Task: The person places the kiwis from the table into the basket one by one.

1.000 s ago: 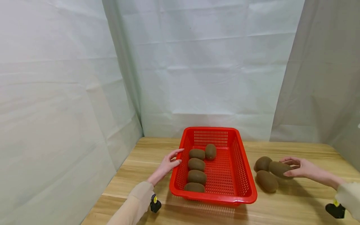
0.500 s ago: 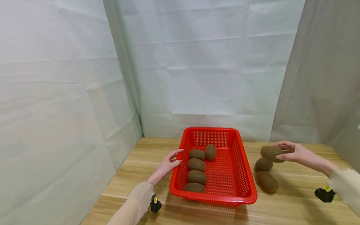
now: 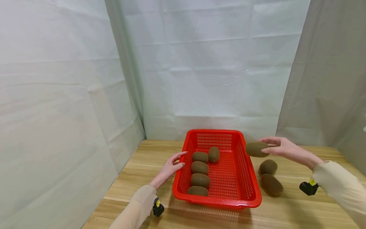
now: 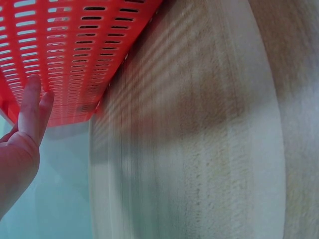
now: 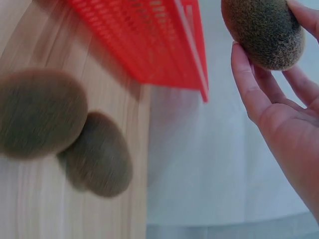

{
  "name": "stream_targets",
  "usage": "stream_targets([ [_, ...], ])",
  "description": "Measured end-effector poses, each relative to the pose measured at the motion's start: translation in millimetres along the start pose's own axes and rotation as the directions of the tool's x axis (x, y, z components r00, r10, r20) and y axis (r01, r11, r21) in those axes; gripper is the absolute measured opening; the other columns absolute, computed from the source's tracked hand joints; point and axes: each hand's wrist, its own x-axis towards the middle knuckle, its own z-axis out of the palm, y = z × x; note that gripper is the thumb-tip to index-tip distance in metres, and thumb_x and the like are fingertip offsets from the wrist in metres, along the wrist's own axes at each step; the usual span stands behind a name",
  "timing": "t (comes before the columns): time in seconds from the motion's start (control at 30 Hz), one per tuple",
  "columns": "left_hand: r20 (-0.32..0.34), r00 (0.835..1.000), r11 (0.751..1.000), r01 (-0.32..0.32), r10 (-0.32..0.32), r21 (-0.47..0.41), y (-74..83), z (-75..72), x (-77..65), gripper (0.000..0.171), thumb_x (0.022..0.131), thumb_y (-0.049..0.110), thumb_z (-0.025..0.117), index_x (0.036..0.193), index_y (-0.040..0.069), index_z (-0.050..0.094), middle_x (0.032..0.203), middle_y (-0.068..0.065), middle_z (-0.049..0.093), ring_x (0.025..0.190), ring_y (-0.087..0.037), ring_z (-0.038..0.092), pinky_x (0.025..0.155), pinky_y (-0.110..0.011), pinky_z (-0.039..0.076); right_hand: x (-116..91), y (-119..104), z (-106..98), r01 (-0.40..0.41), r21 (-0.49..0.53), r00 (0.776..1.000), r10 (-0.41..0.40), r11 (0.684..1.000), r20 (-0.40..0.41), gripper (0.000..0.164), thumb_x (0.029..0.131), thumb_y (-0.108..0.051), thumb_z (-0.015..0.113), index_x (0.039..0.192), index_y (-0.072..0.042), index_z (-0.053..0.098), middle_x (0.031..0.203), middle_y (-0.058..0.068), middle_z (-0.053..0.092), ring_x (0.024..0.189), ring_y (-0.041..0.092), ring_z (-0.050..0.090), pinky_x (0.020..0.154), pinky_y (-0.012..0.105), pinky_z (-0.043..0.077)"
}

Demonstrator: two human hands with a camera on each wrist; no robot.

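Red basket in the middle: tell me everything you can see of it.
The red basket looks like glossy plastic: rectangular, with slotted walls, a meshed floor and a smooth rim. It stands upright on the wooden table, holding five brown kiwis: four lined along its left side, one beside the farthest. The left hand touches its left side.

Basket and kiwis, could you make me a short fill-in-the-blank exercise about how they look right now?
1. The basket is coloured ____.
2. Inside the basket lie ____ brown kiwis.
3. The held kiwi is in the person's ____ hand.
4. Beside the basket, ____ loose kiwis lie on the wooden table.

Missing words: red; five; right; two.
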Motion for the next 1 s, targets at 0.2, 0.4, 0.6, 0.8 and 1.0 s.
stream_targets([
  [0.2,-0.008,1.000,1.000,-0.003,0.003,0.006,1.0,0.9,-0.1,0.048,0.088,-0.005,0.047,0.134,-0.007,0.034,0.121,-0.033,0.040,0.103,-0.046,0.046,0.079,-0.035,0.046,16.1,-15.6,10.8,0.010,-0.023,0.998,-0.008,1.000,0.055,0.045,0.086,-0.024,0.062,0.128,-0.013,0.050,0.128,0.009,0.047,0.116,0.031,0.040,0.084,0.043,0.041],
  [0.4,-0.011,1.000,1.000,-0.002,0.003,0.027,2.6,2.3,0.5,0.047,0.089,-0.003,0.049,0.134,-0.007,0.035,0.122,-0.030,0.041,0.104,-0.044,0.046,0.079,-0.033,0.046,31.9,-22.7,21.0,0.043,-0.006,0.988,-0.041,0.999,0.149,0.042,0.086,-0.022,0.062,0.125,-0.013,0.052,0.125,0.008,0.050,0.113,0.027,0.044,0.085,0.040,0.041],
  [0.6,-0.007,1.000,0.999,0.019,-0.019,0.031,1.8,0.3,1.7,0.049,0.090,0.000,0.050,0.135,-0.003,0.035,0.122,-0.027,0.042,0.104,-0.040,0.048,0.079,-0.035,0.046,47.5,-31.2,32.8,0.027,-0.001,0.982,-0.026,1.000,0.189,0.040,0.084,-0.023,0.065,0.120,-0.010,0.053,0.121,0.007,0.052,0.116,0.031,0.041,0.088,0.042,0.039],
  [0.8,-0.006,1.000,0.999,-0.001,0.002,0.040,0.2,1.3,1.7,0.048,0.089,-0.003,0.048,0.134,-0.006,0.034,0.122,-0.030,0.041,0.104,-0.042,0.047,0.079,-0.034,0.046,60.1,-36.7,46.9,0.040,-0.022,0.959,-0.032,0.999,0.281,0.037,0.083,-0.023,0.066,0.116,-0.009,0.056,0.116,0.005,0.056,0.113,0.029,0.044,0.086,0.040,0.040],
  [1.0,-0.012,1.000,0.999,-0.017,0.018,0.037,0.9,1.4,1.7,0.047,0.089,-0.004,0.048,0.134,-0.008,0.034,0.121,-0.031,0.042,0.103,-0.043,0.047,0.079,-0.035,0.046,71.7,-41.5,60.9,0.037,0.013,0.905,-0.039,0.999,0.423,0.036,0.083,-0.020,0.066,0.115,-0.008,0.058,0.115,0.005,0.057,0.107,0.024,0.050,0.081,0.037,0.045],
])
